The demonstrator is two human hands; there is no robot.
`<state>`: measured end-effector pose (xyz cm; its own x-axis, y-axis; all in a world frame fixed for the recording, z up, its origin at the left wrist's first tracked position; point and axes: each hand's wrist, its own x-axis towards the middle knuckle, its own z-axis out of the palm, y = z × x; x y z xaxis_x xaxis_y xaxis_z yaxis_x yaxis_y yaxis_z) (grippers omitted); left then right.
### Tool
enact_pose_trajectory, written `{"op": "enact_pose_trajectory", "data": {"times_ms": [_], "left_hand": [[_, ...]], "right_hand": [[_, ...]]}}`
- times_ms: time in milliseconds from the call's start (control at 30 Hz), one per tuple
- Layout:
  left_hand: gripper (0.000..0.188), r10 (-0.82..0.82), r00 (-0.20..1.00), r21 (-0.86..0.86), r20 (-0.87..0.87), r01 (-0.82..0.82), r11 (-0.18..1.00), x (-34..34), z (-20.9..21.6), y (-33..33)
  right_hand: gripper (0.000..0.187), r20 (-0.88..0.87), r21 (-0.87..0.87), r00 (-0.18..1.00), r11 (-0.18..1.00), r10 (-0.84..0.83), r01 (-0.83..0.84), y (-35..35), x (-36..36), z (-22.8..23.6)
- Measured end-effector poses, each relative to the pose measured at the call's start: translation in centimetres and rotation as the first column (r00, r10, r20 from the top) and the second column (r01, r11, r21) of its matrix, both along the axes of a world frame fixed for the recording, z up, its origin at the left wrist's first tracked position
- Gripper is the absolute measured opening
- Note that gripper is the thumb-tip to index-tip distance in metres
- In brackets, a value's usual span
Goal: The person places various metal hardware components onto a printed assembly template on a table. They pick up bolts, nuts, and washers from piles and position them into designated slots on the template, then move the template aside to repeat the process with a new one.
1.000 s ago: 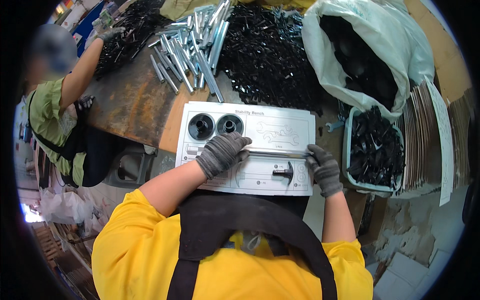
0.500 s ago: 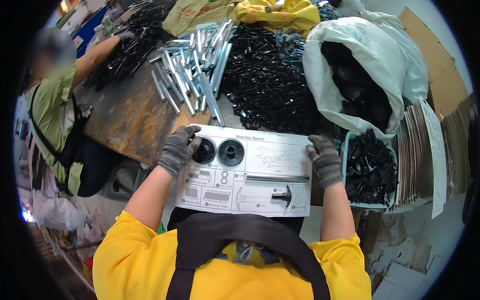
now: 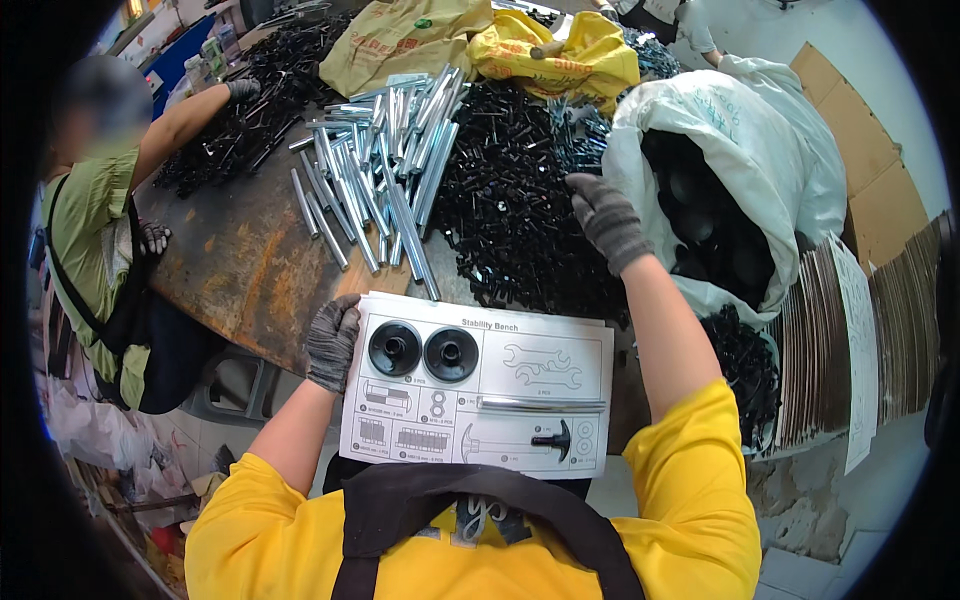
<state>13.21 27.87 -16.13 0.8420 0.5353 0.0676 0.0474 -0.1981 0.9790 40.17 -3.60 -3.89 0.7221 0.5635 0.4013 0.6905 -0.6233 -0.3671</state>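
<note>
My left hand (image 3: 332,345), in a grey knit glove, is closed on the left edge of a white printed sheet (image 3: 545,440) with part drawings. On the sheet lie two round black plastic caps (image 3: 395,349), a silver metal tube (image 3: 540,404) and a black T-handled knob (image 3: 555,440). My right hand (image 3: 608,222), gloved alike, reaches over the right side of a heap of black bolts (image 3: 520,190). Its fingers are stretched out, and nothing shows in them. Left of the bolts lies a pile of silver tubes (image 3: 390,170).
A white sack (image 3: 790,160) of round black parts stands open at the right. Below it is a bin of black parts (image 3: 740,360), beside stacked cardboard (image 3: 825,340). Yellow sacks (image 3: 560,55) lie at the back. At the left, a co-worker (image 3: 95,230) reaches into black parts.
My right hand has let go of the sheet's right edge and moved forward over the bolts. The sheet sits lower in view, with my left hand still at its left edge.
</note>
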Motion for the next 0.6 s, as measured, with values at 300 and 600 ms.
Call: {"op": "enact_pose_trajectory", "data": {"times_ms": [300,600], "left_hand": [[0.017,-0.025,0.999,0.405,0.034,0.009,0.914,0.5,1.6,-0.7],[0.016,0.032,0.999,0.404,-0.006,-0.027,0.914,0.0,2.4,-1.1]], "right_hand": [[0.029,0.307,-0.667,0.863,0.556,-0.401,0.496,0.7,9.8,1.4],[0.026,0.235,-0.654,0.961,0.708,-0.144,0.266,1.1,7.9,5.0]]}}
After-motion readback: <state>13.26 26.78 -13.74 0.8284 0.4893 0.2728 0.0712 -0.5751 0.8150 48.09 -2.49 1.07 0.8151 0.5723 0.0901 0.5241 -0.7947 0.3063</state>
